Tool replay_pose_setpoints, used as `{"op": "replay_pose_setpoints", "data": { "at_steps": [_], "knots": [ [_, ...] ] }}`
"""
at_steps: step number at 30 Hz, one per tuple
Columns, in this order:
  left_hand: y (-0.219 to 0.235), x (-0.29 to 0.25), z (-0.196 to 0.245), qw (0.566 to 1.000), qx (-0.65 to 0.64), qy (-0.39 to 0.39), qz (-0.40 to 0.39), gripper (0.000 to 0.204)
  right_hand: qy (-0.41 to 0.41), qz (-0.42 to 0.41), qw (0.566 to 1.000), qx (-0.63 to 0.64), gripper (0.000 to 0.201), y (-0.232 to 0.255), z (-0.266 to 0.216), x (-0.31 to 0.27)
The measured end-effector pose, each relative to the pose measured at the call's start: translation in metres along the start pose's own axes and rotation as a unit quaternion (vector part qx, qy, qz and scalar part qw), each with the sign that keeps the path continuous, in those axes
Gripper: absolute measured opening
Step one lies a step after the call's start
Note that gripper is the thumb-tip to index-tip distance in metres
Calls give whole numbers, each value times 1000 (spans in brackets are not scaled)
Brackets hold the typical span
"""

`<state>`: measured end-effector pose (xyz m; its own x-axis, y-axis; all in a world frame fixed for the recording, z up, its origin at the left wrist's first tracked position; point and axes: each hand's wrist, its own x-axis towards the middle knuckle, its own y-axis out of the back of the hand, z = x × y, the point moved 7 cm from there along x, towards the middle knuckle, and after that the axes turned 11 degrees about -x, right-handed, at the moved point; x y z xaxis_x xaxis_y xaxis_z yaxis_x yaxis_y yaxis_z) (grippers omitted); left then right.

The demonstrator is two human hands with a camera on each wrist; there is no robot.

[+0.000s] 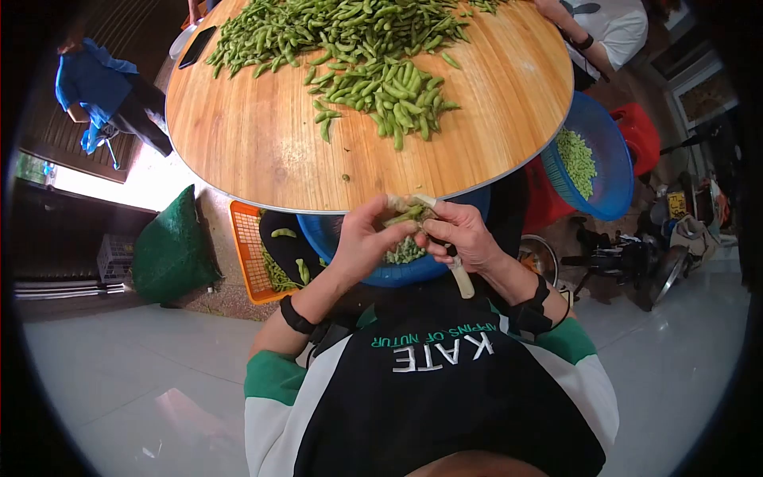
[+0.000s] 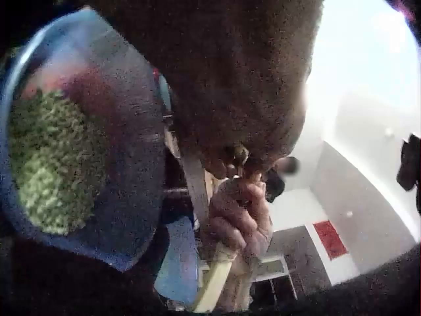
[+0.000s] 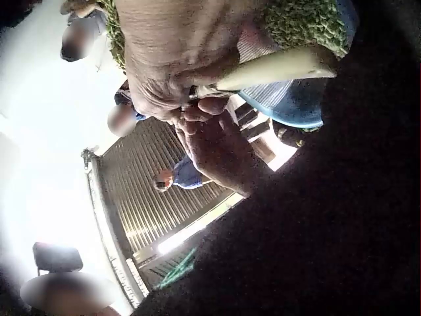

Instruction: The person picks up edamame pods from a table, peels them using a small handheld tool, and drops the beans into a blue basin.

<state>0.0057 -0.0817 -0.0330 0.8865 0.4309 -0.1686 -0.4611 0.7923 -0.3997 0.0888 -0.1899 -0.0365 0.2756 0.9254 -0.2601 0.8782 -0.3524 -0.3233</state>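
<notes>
In the head view both hands meet just past the near edge of the round table, above a blue basin (image 1: 389,277) with shelled green beans (image 1: 404,253) in it. The left hand (image 1: 367,238) pinches a green bean pod (image 1: 411,215) between thumb and fingers. Against it, the right hand (image 1: 467,235) has its thumb and fingertips bent in, and its curled fingers grip a tool by a smooth pale handle (image 3: 279,68). A short metal collar shows on the handle; the tool's working end is hidden in the hand. Pale coverings wrap some fingertips.
A large heap of pods (image 1: 342,32) covers the far side of the wooden table (image 1: 238,151), with a smaller pile nearer. A phone (image 1: 197,46) lies at its left edge. An orange basket (image 1: 253,262), green sack (image 1: 173,250) and second blue basin (image 1: 608,171) stand around. Other people are nearby.
</notes>
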Motion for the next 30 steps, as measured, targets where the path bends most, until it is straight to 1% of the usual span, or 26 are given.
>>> {"op": "replay_pose_setpoints", "data": {
  "at_steps": [1,2,3,4,5,7,8,10,11,13,14,16,17,19,20,21,22,23,25,26,27,28,29,30],
  "knots": [
    [2,2,1,1000,0,3,0,16,-24,5,999,28,27,-1,4,-2],
    [-5,1,29,958,201,-201,-39,17,-27,6,999,31,27,0,7,-3],
    [-20,-12,48,833,385,-390,-77,19,-35,-13,996,75,27,-1,8,-2],
    [-22,-11,50,818,418,-383,-96,23,-41,-32,992,115,27,-2,8,0],
    [-22,-9,52,817,418,-386,-95,23,-39,-34,992,113,27,-1,7,2],
    [-28,-12,52,756,489,-425,-90,26,-34,-43,987,154,27,-2,8,2],
    [-27,-12,50,756,489,-425,-91,26,-34,-42,986,155,27,-2,9,2],
    [-30,-16,50,702,531,-469,-77,26,-41,-54,980,185,27,-6,10,3],
    [-30,-16,51,701,531,-471,-78,26,-39,-53,981,184,27,-7,9,3],
    [-22,-12,56,808,406,-420,-75,19,-31,-40,985,163,26,-7,8,1],
    [-21,-14,55,809,406,-419,-75,19,-32,-40,985,164,26,-9,9,0],
    [-6,-5,47,895,315,-313,-50,16,-8,-30,991,131,25,-9,4,0],
    [-7,-5,46,894,316,-315,-50,16,-7,-31,991,130,25,-11,3,0],
    [1,4,32,960,202,-193,-25,14,8,0,994,106,27,-9,-1,-1],
    [1,5,35,960,202,-194,-25,14,8,0,994,106,27,-8,-1,-1],
    [5,11,24,995,82,-62,-19,15,46,33,997,-42,28,-2,-6,-1],
    [6,11,8,996,-41,73,-12,16,82,66,976,-188,30,1,-12,-2],
    [6,11,8,996,-41,72,-12,16,82,65,976,-189,30,1,-10,-1],
    [4,9,7,998,-26,55,-34,17,156,136,941,-269,34,4,-18,-3],
    [3,7,4,998,-26,56,-34,17,156,136,941,-268,34,4,-18,-3],
    [3,6,4,999,7,30,-8,16,215,172,896,-349,32,4,-28,-7],
    [5,6,5,999,40,3,18,16,272,206,838,-426,30,2,-38,-10],
    [5,5,3,999,40,3,18,16,272,206,838,-426,30,2,-41,-8],
    [2,4,4,995,91,-29,1,15,303,210,805,-465,31,-4,-48,-8]
  ]
}}
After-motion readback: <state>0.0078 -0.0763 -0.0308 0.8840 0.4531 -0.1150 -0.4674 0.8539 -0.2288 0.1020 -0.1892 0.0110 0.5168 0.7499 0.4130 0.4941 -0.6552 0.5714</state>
